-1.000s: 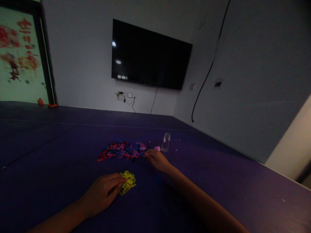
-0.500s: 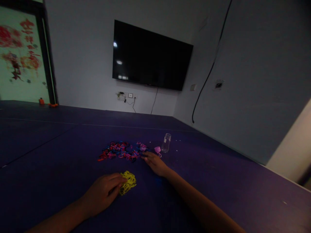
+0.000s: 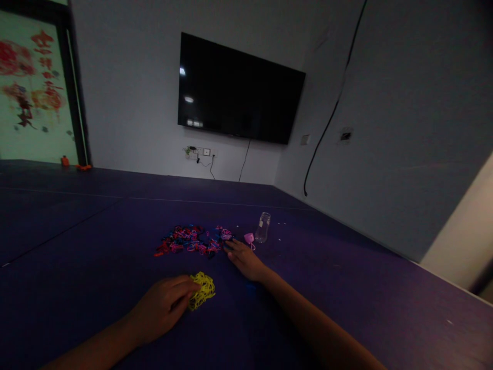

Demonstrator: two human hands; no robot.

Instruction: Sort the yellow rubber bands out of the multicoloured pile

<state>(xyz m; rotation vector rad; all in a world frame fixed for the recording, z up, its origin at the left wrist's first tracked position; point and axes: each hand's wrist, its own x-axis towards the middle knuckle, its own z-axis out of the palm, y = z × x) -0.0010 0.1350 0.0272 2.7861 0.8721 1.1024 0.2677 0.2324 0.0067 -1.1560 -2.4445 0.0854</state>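
Note:
In the head view, my left hand [image 3: 165, 306] curls its fingers and thumb over the left side of a tangled yellow heap of thin loops [image 3: 205, 290]. The loops look like small plastic clips or bands; their exact kind is hard to tell. My right hand [image 3: 245, 260] reaches further forward, palm down with fingers stretched out, its fingertips touching the right end of a mixed pile of red, pink, blue and black loops [image 3: 185, 239]. Just beyond that hand lie a pink cap with a loop handle [image 3: 249, 238] and an upright clear bottle [image 3: 263, 227].
The purple mat-like surface [image 3: 115, 226] has seams and several tiny white bits. Small orange objects [image 3: 83, 167] lie near the door [image 3: 38, 92]. A black television [image 3: 239, 87] hangs above wall sockets [image 3: 207, 152]. A dark cable [image 3: 327, 123] runs down the right wall.
The view shifts very slightly. Both hands stay almost where they were; the right fingers have moved only a little at the pile's edge.

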